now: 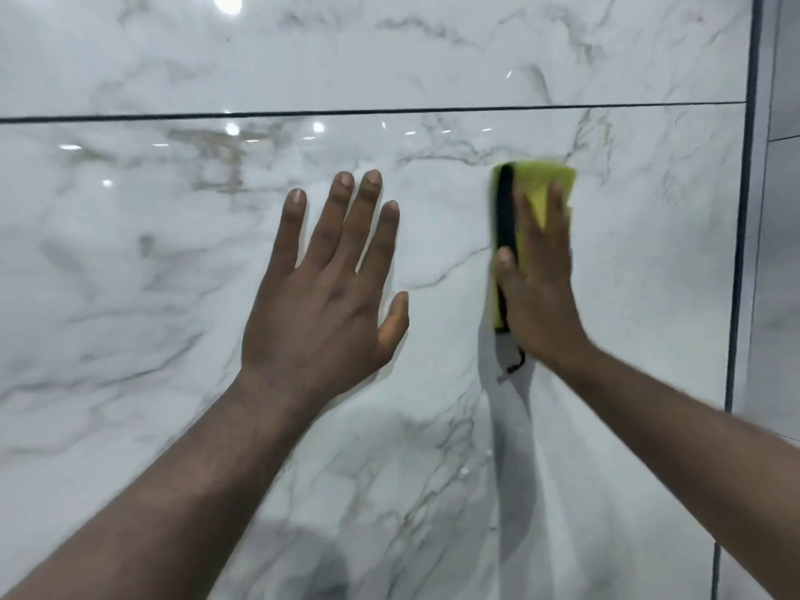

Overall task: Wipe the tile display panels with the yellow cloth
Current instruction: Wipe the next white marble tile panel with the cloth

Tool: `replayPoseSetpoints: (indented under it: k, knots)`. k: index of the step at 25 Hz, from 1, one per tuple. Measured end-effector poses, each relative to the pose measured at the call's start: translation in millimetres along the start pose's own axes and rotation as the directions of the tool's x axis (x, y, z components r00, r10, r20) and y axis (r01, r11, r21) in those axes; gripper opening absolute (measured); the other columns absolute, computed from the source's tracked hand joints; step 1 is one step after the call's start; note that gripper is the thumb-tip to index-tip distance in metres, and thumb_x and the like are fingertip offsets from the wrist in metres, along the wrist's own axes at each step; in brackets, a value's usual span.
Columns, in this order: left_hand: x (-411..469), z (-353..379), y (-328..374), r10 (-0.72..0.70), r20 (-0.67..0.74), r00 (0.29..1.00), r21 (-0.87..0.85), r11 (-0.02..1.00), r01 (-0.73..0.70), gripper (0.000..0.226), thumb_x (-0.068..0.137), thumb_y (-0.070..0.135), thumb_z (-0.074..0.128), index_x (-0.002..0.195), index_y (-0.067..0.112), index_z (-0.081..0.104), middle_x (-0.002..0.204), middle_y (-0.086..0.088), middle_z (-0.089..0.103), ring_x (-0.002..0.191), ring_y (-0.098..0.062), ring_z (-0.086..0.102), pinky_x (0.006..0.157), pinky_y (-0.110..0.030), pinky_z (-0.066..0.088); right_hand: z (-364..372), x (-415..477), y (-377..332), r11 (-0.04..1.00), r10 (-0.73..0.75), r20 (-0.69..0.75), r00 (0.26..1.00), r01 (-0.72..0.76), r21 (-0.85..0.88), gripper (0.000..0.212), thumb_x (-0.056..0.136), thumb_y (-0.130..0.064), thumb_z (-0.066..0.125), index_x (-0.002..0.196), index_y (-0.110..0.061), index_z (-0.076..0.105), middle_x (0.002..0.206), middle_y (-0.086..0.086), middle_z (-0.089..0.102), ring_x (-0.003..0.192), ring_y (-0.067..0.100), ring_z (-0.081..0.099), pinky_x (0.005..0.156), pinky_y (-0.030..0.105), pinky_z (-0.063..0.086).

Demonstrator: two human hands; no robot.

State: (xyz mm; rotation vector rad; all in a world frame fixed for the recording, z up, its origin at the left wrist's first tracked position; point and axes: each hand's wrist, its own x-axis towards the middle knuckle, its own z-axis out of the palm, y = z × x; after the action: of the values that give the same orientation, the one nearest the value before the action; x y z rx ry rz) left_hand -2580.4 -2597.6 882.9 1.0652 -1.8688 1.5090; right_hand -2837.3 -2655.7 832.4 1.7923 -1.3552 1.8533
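Yellow cloth (pixel 546 178) half under right hand (pixel 537 283)

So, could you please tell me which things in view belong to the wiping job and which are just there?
In the job: yellow cloth, pressed flat by the right hand; lower marble panel under it; upper marble panel; left hand, spread open by that lower panel.
Just there for now: dark frame strip; grey panel at the far right.

You see one folded yellow cloth with a black edge (pixel 558 179), two glossy white marble-veined tile panels, the upper panel (pixel 389 58) and the lower panel (pixel 173 275), and your two hands, left hand (pixel 329 305) and right hand (pixel 537 288).
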Motion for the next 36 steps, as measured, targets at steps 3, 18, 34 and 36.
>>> replayPoseSetpoints:
  k: [3, 18, 34, 36]
  knots:
    - [-3.5, 1.4, -2.4, -0.008, -0.011, 1.0, -0.004, 1.0, 0.008, 0.08, 0.11, 0.05, 0.034, 0.173, 0.006, 0.013, 0.181, -0.019, -0.003, 0.168, -0.035, -0.004, 0.133, -0.064, 0.004, 3.2, -54.2, 11.4, 0.972, -0.23, 0.152, 0.961, 0.235, -0.017, 0.061, 0.113, -0.03, 0.042, 0.169, -0.033, 0.017, 0.178, -0.005, -0.014, 0.164, 0.021, -0.014, 0.131, 0.059, 0.0]
    - [-1.9, 1.4, 6.1, -0.026, 0.042, 0.999, 0.088, 0.996, 0.022, 0.081, 0.11, 0.052, 0.03, 0.173, 0.005, 0.01, 0.181, -0.02, -0.001, 0.168, -0.039, -0.002, 0.132, -0.068, 0.005, 8.7, -0.7, -23.4, 0.979, 0.166, -0.101, 0.981, -0.151, 0.139, 0.064, 0.109, -0.031, 0.044, 0.168, -0.04, 0.02, 0.179, -0.006, -0.005, 0.165, 0.022, -0.005, 0.128, 0.063, 0.011]
    - [-103.4, -61.2, -105.5, -0.015, 0.001, 1.0, -0.022, 1.0, 0.015, 0.086, 0.102, 0.053, 0.046, 0.169, 0.003, 0.029, 0.181, -0.015, 0.011, 0.168, -0.033, 0.011, 0.134, -0.06, 0.011, 31.1, -67.0, -96.2, 0.999, -0.029, 0.089, 0.996, 0.026, 0.037, 0.061, 0.115, -0.031, 0.038, 0.17, -0.035, 0.013, 0.177, -0.005, -0.016, 0.164, 0.024, -0.014, 0.129, 0.063, 0.006]
    - [-118.4, -71.8, -126.7, -0.013, -0.007, 1.0, -0.009, 1.0, 0.013, 0.085, 0.102, 0.053, 0.046, 0.169, 0.003, 0.03, 0.181, -0.015, 0.012, 0.168, -0.033, 0.012, 0.134, -0.06, 0.01, 34.5, -45.6, -135.8, 0.934, 0.311, 0.065, 0.948, -0.317, 0.163, 0.065, 0.114, -0.025, 0.04, 0.17, -0.038, 0.008, 0.176, -0.005, -0.02, 0.163, 0.025, -0.016, 0.129, 0.062, 0.005]
